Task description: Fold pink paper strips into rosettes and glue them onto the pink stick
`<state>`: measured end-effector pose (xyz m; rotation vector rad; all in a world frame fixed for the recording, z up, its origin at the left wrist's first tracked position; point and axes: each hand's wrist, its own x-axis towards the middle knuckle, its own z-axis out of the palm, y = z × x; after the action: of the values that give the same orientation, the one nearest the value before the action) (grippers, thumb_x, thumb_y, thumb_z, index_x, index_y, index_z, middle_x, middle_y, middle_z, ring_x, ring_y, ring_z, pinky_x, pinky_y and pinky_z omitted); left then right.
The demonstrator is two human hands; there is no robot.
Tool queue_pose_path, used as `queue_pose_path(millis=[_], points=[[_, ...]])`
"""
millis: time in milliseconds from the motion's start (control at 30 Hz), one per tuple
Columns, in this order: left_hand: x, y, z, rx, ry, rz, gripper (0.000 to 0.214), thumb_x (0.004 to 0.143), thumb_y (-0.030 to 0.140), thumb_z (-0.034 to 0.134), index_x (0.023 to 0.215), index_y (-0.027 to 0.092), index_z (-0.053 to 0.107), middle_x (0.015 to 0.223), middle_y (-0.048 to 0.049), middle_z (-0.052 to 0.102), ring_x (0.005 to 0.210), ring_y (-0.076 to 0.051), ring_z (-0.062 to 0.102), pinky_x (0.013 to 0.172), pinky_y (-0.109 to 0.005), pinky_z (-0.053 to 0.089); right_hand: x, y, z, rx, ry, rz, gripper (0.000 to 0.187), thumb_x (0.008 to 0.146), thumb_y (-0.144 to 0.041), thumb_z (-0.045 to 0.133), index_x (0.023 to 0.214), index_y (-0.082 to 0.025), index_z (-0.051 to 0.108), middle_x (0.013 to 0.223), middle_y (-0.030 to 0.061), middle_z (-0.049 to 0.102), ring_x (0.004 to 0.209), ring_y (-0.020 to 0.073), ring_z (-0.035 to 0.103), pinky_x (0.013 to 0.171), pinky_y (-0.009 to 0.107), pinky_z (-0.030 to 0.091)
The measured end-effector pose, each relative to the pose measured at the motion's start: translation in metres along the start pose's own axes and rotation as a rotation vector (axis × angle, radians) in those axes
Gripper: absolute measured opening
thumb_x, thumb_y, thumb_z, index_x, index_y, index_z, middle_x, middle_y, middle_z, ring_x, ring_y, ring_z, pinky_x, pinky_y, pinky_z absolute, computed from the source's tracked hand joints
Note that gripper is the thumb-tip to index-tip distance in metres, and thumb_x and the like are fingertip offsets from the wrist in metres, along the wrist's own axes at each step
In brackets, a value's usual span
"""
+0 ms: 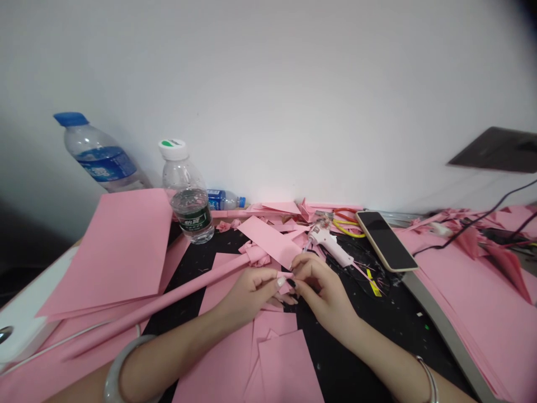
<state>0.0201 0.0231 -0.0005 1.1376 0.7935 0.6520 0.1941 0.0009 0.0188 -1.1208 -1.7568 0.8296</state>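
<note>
Small folded pink paper strip (285, 275), right there between the hands, pinched tight in the fingertips of left hand (247, 294) and right hand (323, 291); black work mat (335, 352) underneath, scattered pink paper sheets (285, 364), white wall (293, 101) beyond; strip lying crosswise, long axis side to side

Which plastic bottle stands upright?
The clear plastic bottle with a white cap and green label; the large blue-capped bottle tilts, the small blue-capped one lies flat.
</note>
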Motion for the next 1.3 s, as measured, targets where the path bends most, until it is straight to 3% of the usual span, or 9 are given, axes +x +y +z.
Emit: queue_pose_path(millis=[167,533,900,1300], points=[[-0.0006,0.0,0.0016,0.033,-0.03,0.012,0.029,0.084,0.041,0.056,0.084,0.014,0.067,0.08,-0.0071,0.071,0.075,-0.02,0.069,0.069,-0.031,0.055,-0.0014,0.0029,0.0016,0.028,0.007,0.061,0.015,0.086,-0.015,0.054,0.072,-0.021,0.05,0.081,0.003,0.057,0.071,0.0153,0.056,0.061,0.026,0.045],[-0.0011,-0.0015,0.0019,0.044,-0.057,-0.028,0.025,0.086,0.036,0.053,0.088,0.015,0.066,0.081,-0.0066,0.071,0.077,-0.019,0.069,0.071,-0.03,0.054,-0.0023,0.0033,0.0009,-0.032,0.053,0.077,0.016,0.085,-0.015,0.054,0.07,-0.021,0.048,0.074,0.0019,0.056,0.067,0.0152,0.053,0.059,0.026,0.043],[-0.0018,0.0005,0.0028,0.102,-0.036,0.052,0.026,0.081,0.036,0.061,0.071,0.012,0.065,0.074,-0.0069,0.069,0.072,-0.018,0.066,0.069,-0.029,0.052,-0.0042,0.0005,0.003,-0.031,0.032,0.067,0.017,0.083,-0.019,0.056,0.069,-0.021,0.048,0.074,0.0025,0.057,0.066,0.0156,0.055,0.058,0.026,0.043],[-0.0025,0.0014,0.0022,0.087,-0.074,0.017,0.026,0.084,0.036,0.058,0.081,0.013,0.068,0.081,-0.0077,0.073,0.077,-0.019,0.07,0.068,-0.027,0.054,0.0,0.0047,0.0014,0.088,0.009,0.296,0.014,0.081,-0.023,0.058,0.073,-0.021,0.047,0.058,-0.0056,0.044,0.045,0.0091,0.04,0.042,0.021,0.031]])
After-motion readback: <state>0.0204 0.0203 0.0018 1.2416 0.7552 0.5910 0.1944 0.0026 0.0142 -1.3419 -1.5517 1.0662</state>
